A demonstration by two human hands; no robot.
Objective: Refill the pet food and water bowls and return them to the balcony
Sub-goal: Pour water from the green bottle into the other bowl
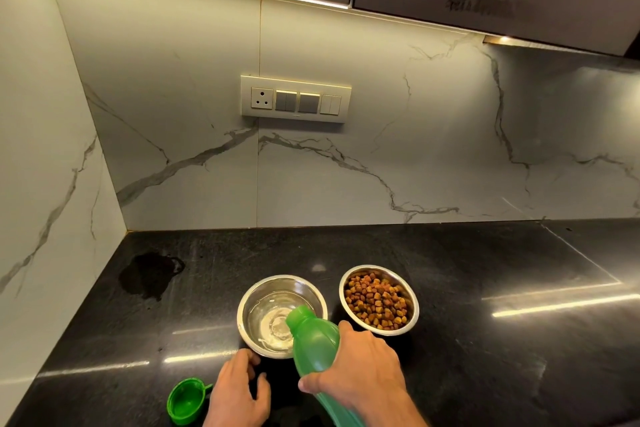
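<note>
Right hand [360, 367] fingers clasp the tilted green bottle [313, 345] over the steel water bowl [282, 315]; left hand [239, 388] rests loose beside it. Overtilting could splash the bench [485, 357] or kibble bowl [378, 300].

Black counter [485, 340] — two steel bowls [282, 315] [379, 300], green cap [187, 400].

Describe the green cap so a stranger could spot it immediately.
Start at the black countertop and move to its near edge, left of the left hand. The green cap lies there, open side up, apart from both steel bowls; it is small, plastic and bright green.
</note>
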